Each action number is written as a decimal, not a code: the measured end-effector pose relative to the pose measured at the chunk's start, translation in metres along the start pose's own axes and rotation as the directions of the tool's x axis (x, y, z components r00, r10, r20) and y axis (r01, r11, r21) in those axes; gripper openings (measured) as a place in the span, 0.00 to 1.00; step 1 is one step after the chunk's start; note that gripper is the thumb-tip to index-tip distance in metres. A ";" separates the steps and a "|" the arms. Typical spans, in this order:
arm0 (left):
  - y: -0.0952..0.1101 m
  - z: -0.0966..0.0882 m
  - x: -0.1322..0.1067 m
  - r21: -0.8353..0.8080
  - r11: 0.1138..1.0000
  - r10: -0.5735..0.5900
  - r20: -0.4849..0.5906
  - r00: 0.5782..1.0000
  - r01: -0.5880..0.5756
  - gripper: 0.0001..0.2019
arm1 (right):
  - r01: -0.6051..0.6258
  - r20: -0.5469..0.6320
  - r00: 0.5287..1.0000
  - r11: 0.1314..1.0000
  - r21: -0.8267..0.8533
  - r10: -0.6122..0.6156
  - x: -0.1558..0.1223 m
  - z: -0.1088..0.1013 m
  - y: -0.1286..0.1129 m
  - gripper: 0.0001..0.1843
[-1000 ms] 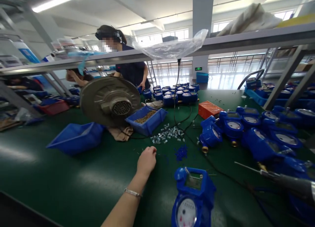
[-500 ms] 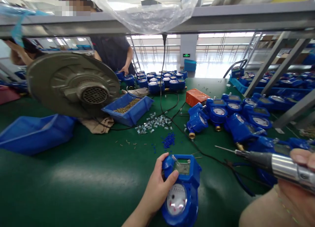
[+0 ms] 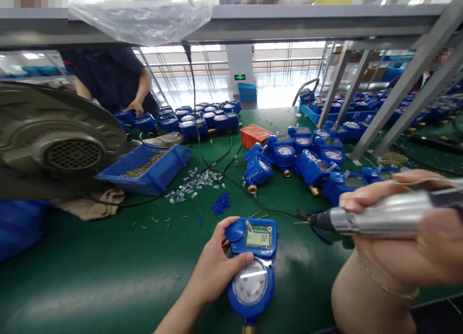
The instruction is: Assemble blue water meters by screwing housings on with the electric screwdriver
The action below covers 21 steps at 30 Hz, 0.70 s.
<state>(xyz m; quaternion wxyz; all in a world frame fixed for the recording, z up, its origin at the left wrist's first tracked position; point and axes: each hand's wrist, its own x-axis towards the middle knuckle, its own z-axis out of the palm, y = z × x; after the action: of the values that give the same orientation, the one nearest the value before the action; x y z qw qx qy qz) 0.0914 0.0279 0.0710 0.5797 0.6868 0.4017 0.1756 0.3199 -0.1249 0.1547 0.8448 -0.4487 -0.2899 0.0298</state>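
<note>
My left hand grips the left side of a blue water meter lying on the green table, thumb on its dial rim. The meter has a small green display reading 02 and a round white dial. My right hand is wrapped round a silver electric screwdriver. Its thin bit points left and hangs a little to the right of the meter's top, not touching it.
A blue bin of brass parts, a heap of small metal clips, blue caps and an orange box lie ahead. Several blue meters crowd the right. A grey disc stands left. Another person works across the table.
My left hand went from the bare table to the meter and took hold of it. My right hand brought the screwdriver in from the right, closer to the meter. The view has dropped.
</note>
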 end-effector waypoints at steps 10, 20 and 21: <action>-0.018 -0.019 0.013 -0.067 0.997 0.043 -0.043 0.998 -0.046 0.41 | -0.442 0.211 0.782 0.761 -0.475 0.586 -0.022 -0.024 0.073 0.31; -0.036 -0.033 0.013 -0.216 0.976 -0.012 -0.142 0.990 -0.019 0.40 | 0.009 0.115 0.644 0.143 -0.990 0.756 -0.047 -0.014 0.118 0.26; -0.036 -0.032 0.011 -0.223 0.975 -0.020 -0.153 0.988 -0.014 0.40 | 0.032 0.098 0.650 0.102 -0.994 0.753 -0.050 -0.014 0.123 0.26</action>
<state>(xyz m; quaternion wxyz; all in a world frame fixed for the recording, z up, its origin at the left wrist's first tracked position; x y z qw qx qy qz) 0.0633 0.0573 0.0435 0.6208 0.6010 0.4240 0.2713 0.3115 -0.0770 0.0305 0.1896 -0.8875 -0.3619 0.2130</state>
